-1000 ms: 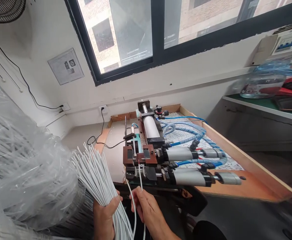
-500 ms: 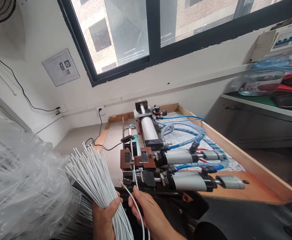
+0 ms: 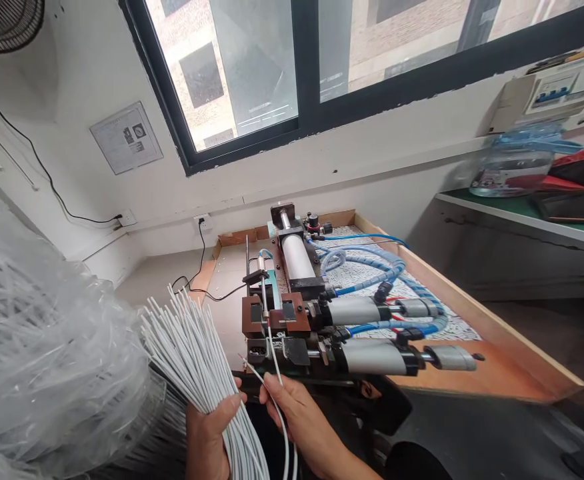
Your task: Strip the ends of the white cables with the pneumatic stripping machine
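Observation:
My left hand (image 3: 212,427) is wrapped round a thick bundle of white wires (image 3: 187,347), whose cut ends fan out up and to the left. Just right of it, my right hand (image 3: 292,407) pinches a white wire (image 3: 255,371) with a bared, reddish tip, close to the front of the machine. Another white wire (image 3: 272,343) runs from below past my right fingers up into the machine's clamp (image 3: 275,315). Silver pneumatic cylinders (image 3: 372,357) lie to the right of the clamp.
Plastic-wrapped wire bundles (image 3: 62,347) fill the left side. A wooden-edged tray (image 3: 472,307) surrounds the machine, with blue hoses (image 3: 392,267) coiled inside. A green shelf (image 3: 512,212) at right holds a clear plastic jar (image 3: 515,167). A black cable crosses behind the wires.
The camera view has shifted slightly. My right hand has moved a little away from the clamp, and more of the wire running into the clamp shows above my fingers. Both hands keep their hold.

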`<action>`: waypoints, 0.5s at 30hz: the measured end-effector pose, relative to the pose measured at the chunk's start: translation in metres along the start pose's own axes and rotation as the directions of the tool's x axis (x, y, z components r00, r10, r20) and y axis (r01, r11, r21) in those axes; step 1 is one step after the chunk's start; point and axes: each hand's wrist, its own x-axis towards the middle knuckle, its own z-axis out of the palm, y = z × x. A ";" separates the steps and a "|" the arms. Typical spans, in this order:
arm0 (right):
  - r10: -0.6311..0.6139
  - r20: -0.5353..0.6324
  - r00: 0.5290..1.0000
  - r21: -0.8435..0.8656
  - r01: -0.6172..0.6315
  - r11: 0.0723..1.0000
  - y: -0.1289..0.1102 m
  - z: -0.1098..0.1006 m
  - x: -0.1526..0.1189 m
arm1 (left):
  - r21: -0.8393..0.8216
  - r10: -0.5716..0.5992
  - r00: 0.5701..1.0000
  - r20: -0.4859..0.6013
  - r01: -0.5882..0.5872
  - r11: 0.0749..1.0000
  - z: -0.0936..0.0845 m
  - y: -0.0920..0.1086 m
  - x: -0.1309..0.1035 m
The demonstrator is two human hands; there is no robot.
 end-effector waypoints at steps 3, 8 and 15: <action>-0.048 -0.012 0.999 -0.263 0.043 0.964 0.024 -0.011 -0.010 | -0.055 -0.030 0.999 0.011 0.030 0.998 -0.003 0.002 -0.005; -0.013 -0.128 0.992 -0.824 -0.099 0.557 0.058 -0.039 -0.030 | -0.064 -0.029 0.999 0.043 0.032 0.997 -0.006 0.002 -0.015; -0.348 0.036 0.937 -0.407 0.332 0.851 -0.013 -0.008 -0.018 | 0.038 -0.036 0.987 0.160 0.030 0.999 0.010 -0.006 -0.030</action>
